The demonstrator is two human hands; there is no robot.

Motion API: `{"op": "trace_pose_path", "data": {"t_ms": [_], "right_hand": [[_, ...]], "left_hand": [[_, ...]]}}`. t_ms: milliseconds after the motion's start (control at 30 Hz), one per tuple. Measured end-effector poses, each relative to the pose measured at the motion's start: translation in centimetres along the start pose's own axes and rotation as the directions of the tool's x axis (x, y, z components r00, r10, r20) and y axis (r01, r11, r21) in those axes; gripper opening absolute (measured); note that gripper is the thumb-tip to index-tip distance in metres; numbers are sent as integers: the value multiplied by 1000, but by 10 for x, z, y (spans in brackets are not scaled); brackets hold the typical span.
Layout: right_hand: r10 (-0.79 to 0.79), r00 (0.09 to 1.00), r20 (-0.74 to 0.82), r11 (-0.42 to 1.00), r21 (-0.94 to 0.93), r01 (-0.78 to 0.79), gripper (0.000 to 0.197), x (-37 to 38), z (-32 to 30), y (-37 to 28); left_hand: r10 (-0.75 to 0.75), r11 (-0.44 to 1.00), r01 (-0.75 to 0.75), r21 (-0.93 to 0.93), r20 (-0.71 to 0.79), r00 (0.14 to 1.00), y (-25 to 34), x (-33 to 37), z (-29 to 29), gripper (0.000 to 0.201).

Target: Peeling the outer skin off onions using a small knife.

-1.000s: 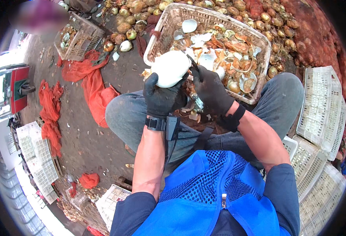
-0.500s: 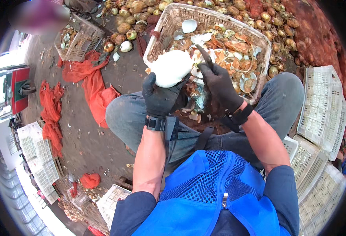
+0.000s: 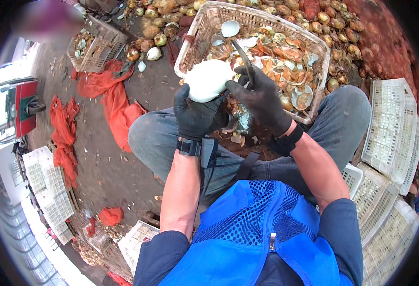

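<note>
Left hand [image 3: 195, 117]: yours, clamped on a round white onion [image 3: 210, 81] — by the pale plastic crate [image 3: 219, 16].
Right hand [image 3: 267, 104]: yours, clamped on a curved dark knife [image 3: 245, 61].

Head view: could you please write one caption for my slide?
Gloved left hand holds a white peeled onion, gloved right hand a curved blade, near a crate of onion skins.

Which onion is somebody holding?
The big, smooth white onion in the person's gloved left hand. The heaped onions beyond the crate lie loose, mostly in yellow-brown skins.
</note>
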State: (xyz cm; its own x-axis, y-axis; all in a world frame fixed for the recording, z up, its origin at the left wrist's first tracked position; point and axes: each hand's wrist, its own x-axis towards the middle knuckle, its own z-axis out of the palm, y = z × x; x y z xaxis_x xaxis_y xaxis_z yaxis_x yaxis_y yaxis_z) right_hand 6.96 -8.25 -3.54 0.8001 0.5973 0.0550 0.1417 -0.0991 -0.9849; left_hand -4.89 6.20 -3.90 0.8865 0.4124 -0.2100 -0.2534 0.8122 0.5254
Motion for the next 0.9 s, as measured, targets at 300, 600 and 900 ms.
{"op": "trace_pose_path", "data": {"t_ms": [300,600,900], "right_hand": [[-136,991,10,982,-133,137,21,9,-3,-1],[-74,997,31,967,-241,79,26,17,-5,4],[275,962,-9,959,-69,-275,29,25,-20,17]], "left_hand": [[-16,997,17,-73,19,1000,1,-1,4,76],[-16,1000,16,26,-10,1000,0,0,-7,83],[45,994,-30,-106,146,988,1,-3,-8,57]]}}
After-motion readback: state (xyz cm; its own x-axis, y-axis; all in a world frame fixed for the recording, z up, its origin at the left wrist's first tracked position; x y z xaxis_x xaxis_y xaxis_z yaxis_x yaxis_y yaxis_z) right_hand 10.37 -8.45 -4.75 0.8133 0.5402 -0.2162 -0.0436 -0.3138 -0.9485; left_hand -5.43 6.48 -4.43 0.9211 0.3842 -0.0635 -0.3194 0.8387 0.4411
